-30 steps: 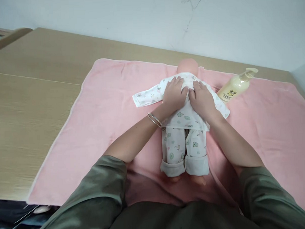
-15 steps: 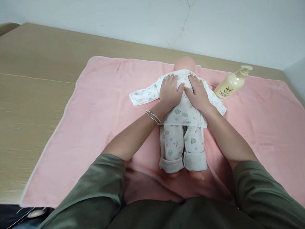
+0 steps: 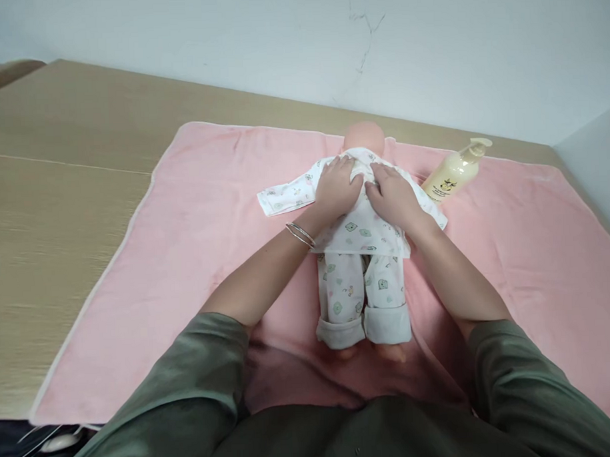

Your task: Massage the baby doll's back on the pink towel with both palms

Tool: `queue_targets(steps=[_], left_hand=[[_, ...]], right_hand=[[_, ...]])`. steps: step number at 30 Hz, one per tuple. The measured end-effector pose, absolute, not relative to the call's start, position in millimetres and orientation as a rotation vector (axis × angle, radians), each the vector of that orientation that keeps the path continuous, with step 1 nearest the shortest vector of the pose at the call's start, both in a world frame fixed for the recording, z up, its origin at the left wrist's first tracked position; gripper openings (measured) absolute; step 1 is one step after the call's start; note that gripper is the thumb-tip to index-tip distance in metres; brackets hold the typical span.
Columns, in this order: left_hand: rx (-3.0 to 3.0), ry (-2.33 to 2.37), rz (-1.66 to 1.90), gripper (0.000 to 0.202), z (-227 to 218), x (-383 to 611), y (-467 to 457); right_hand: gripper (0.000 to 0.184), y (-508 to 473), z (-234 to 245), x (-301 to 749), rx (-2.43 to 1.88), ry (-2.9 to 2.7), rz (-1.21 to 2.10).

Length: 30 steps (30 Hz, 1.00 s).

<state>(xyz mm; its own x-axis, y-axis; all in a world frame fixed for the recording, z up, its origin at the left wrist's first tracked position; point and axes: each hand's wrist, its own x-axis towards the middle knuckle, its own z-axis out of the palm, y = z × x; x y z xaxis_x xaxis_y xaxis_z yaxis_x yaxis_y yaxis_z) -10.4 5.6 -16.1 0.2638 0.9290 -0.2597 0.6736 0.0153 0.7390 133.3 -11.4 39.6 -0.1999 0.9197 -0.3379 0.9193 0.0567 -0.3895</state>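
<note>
A baby doll (image 3: pixel 364 134) lies on a pink blanket (image 3: pixel 199 212), its head toward the wall and its feet toward me. It wears a white printed top (image 3: pixel 362 234) and matching trousers (image 3: pixel 344 290) with turned-up cuffs. My left hand (image 3: pixel 338 191) rests flat on the left side of the doll's upper body, fingers stretched out. On the right side of it my right hand (image 3: pixel 392 193) lies flat too, fingers pointing up toward the head. The two thumbs come close together over the middle. Neither hand grips anything; the cloth beneath the palms is hidden.
Right of the doll a pump bottle of pale yellow lotion (image 3: pixel 453 173) lies tilted on the blanket. The wooden table (image 3: pixel 69 217) extends left and behind, up to a cracked white wall (image 3: pixel 279 49). Dark items with a cable (image 3: pixel 57 442) show at the lower left.
The whole view has shifted slightly, so things sit a little lower and further left. My right hand's fingers have shifted slightly on the top; both hands stay on the doll.
</note>
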Motion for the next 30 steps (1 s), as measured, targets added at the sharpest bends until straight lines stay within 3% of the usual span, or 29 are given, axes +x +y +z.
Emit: queue_targets(steps=[5, 14, 25, 30], left_hand=[[1.743, 1.499, 0.404, 0.051, -19, -13, 11], [1.855, 1.505, 0.387, 0.048, 5, 4, -9], [1.662, 1.503, 0.388, 0.057, -10, -6, 6], [1.671, 1.509, 0.465, 0.057, -15, -4, 3]], right_hand=[[0.053, -17, 48, 123, -1.936, -2.376, 0.805], [0.065, 1, 7, 162, -1.838, -2.165, 1.133], [0.053, -21, 38, 114, -2.088, -2.330, 0.620], [0.052, -23, 41, 112, -2.065, -2.388, 0.589]])
